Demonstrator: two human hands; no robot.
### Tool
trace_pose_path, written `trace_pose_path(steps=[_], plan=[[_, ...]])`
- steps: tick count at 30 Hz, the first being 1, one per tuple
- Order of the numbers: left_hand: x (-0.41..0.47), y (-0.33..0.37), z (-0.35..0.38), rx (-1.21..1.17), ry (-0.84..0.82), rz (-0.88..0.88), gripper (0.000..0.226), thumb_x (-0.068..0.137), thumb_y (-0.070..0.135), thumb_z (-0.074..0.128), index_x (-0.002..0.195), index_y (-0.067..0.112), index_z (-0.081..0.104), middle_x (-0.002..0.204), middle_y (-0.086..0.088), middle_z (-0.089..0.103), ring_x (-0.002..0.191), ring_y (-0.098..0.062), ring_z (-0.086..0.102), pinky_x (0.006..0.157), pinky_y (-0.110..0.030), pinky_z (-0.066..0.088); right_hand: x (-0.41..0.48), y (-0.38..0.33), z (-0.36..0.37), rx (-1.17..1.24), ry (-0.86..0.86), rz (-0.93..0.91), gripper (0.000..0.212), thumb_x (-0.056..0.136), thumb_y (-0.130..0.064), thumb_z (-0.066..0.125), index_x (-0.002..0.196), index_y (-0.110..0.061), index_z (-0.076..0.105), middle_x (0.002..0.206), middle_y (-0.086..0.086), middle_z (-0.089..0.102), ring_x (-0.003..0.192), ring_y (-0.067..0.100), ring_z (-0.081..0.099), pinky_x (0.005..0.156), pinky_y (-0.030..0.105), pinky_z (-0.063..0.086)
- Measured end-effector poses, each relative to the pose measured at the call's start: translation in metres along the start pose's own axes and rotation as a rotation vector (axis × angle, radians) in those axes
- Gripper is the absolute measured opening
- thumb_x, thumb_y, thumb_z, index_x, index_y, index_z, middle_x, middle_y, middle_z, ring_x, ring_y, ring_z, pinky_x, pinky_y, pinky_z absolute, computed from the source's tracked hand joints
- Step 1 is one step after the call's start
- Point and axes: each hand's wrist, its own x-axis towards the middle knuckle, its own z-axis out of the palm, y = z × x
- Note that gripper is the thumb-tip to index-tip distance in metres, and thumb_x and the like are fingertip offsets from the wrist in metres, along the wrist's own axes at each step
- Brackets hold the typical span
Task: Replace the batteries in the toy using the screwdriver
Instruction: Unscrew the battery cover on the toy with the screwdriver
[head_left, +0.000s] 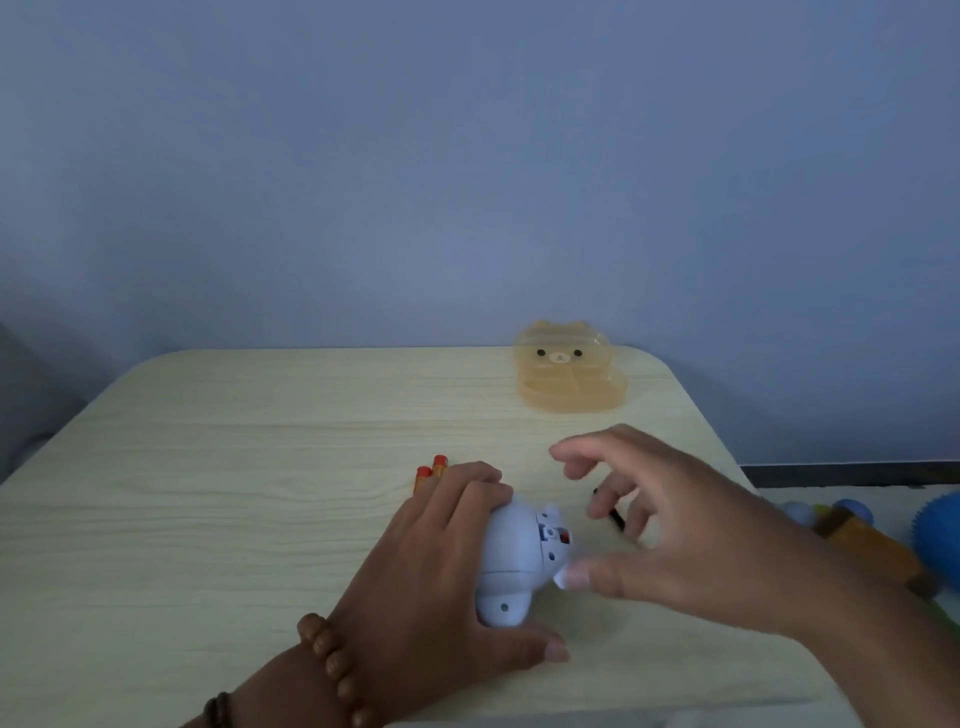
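A pale grey-blue plastic toy (511, 556) lies on its side on the light wooden table (234, 467), its open battery bay with a bit of red inside facing right. My left hand (447, 566) grips the toy from the left, thumb under it. My right hand (670, 525) hovers just right of the toy with fingers spread and thumb tip by the bay, holding nothing. A thin black screwdriver (615, 517) lies on the table under my right fingers, mostly hidden. Two batteries with orange-red ends (432, 467) lie behind my left hand.
A translucent orange bear-shaped box (569, 369) stands at the table's back right. Off the right edge, on the floor, lie several toys including a spiky blue ball (937, 530). A blue wall rises behind the table.
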Motion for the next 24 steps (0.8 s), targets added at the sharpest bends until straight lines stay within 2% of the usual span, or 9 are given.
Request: trace_pose_path(steps=[1, 3, 6, 9, 10, 12, 15, 21, 24], plan=[[0.001, 0.0, 0.0, 0.0, 0.006, 0.005, 0.1, 0.055, 0.085, 0.065, 0.131, 0.024, 0.045, 0.138, 0.014, 0.04, 0.129, -0.004, 0.039, 0.105, -0.027, 0.039, -0.001, -0.004, 0.005, -0.007, -0.069, -0.041, 0.078, 0.066, -0.057, 0.083, 0.134, -0.052, 0.044, 0.128, -0.031, 0.047, 0.109, -0.006, 0.055, 0.084, 0.021, 0.051], [0.002, -0.002, 0.001, 0.01, 0.012, 0.021, 0.098, 0.054, 0.081, 0.069, 0.129, 0.024, 0.045, 0.137, 0.012, 0.042, 0.128, -0.005, 0.04, 0.105, -0.029, 0.04, 0.003, -0.004, 0.018, -0.033, -0.108, -0.088, 0.082, 0.064, -0.053, 0.087, 0.135, -0.05, 0.045, 0.127, -0.029, 0.05, 0.109, -0.005, 0.055, 0.087, 0.023, 0.051], [0.005, -0.006, 0.001, -0.006, -0.018, 0.011, 0.102, 0.05, 0.082, 0.07, 0.131, 0.028, 0.042, 0.14, 0.014, 0.038, 0.131, -0.004, 0.036, 0.106, -0.029, 0.037, 0.007, 0.002, 0.025, 0.013, -0.05, -0.089, 0.074, 0.065, -0.045, 0.088, 0.129, -0.049, 0.051, 0.116, -0.027, 0.058, 0.1, -0.004, 0.058, 0.081, 0.02, 0.05], [0.007, -0.003, -0.005, -0.034, -0.099, -0.015, 0.109, 0.046, 0.089, 0.066, 0.135, 0.033, 0.035, 0.142, 0.021, 0.028, 0.133, 0.003, 0.026, 0.109, -0.024, 0.031, 0.008, 0.006, 0.028, 0.019, 0.004, -0.096, 0.06, 0.069, -0.04, 0.084, 0.123, -0.044, 0.057, 0.111, -0.024, 0.061, 0.1, -0.004, 0.059, 0.08, 0.017, 0.049], [0.007, 0.001, -0.009, -0.045, -0.11, -0.032, 0.104, 0.049, 0.091, 0.061, 0.133, 0.036, 0.033, 0.139, 0.026, 0.026, 0.132, 0.005, 0.026, 0.107, -0.02, 0.031, 0.008, 0.007, 0.029, 0.022, 0.019, -0.107, 0.056, 0.07, -0.039, 0.082, 0.121, -0.043, 0.058, 0.111, -0.023, 0.062, 0.101, -0.003, 0.059, 0.081, 0.018, 0.05], [0.01, 0.013, -0.015, -0.08, -0.071, -0.111, 0.077, 0.061, 0.089, 0.048, 0.121, 0.043, 0.036, 0.127, 0.032, 0.031, 0.122, 0.007, 0.033, 0.097, -0.015, 0.036, 0.008, 0.006, 0.031, 0.038, 0.037, -0.124, 0.052, 0.07, -0.039, 0.08, 0.118, -0.041, 0.061, 0.108, -0.021, 0.063, 0.1, 0.0, 0.061, 0.08, 0.019, 0.051], [0.018, 0.026, -0.014, -0.026, 0.046, -0.211, 0.043, 0.071, 0.07, 0.037, 0.101, 0.039, 0.041, 0.103, 0.022, 0.046, 0.098, 0.0, 0.046, 0.081, -0.02, 0.044, 0.008, 0.005, 0.034, 0.055, 0.057, -0.135, 0.052, 0.067, -0.034, 0.081, 0.116, -0.039, 0.063, 0.106, -0.02, 0.063, 0.097, 0.001, 0.062, 0.076, 0.015, 0.05], [0.026, 0.041, -0.011, 0.128, 0.034, -0.257, 0.039, 0.074, 0.063, 0.05, 0.095, 0.033, 0.035, 0.092, 0.016, 0.045, 0.086, -0.005, 0.046, 0.071, -0.023, 0.045, 0.006, 0.002, 0.034, 0.07, 0.047, -0.122, 0.055, 0.069, -0.032, 0.081, 0.12, -0.037, 0.063, 0.109, -0.02, 0.064, 0.099, -0.001, 0.062, 0.081, 0.022, 0.053], [0.033, 0.046, -0.015, 0.147, -0.026, -0.285, 0.038, 0.077, 0.062, 0.051, 0.091, 0.029, 0.036, 0.086, 0.013, 0.047, 0.076, -0.007, 0.049, 0.061, -0.024, 0.041, 0.005, 0.002, 0.034, 0.051, 0.044, -0.129, 0.054, 0.07, -0.035, 0.081, 0.121, -0.038, 0.062, 0.109, -0.021, 0.062, 0.096, -0.003, 0.06, 0.077, 0.016, 0.05]])
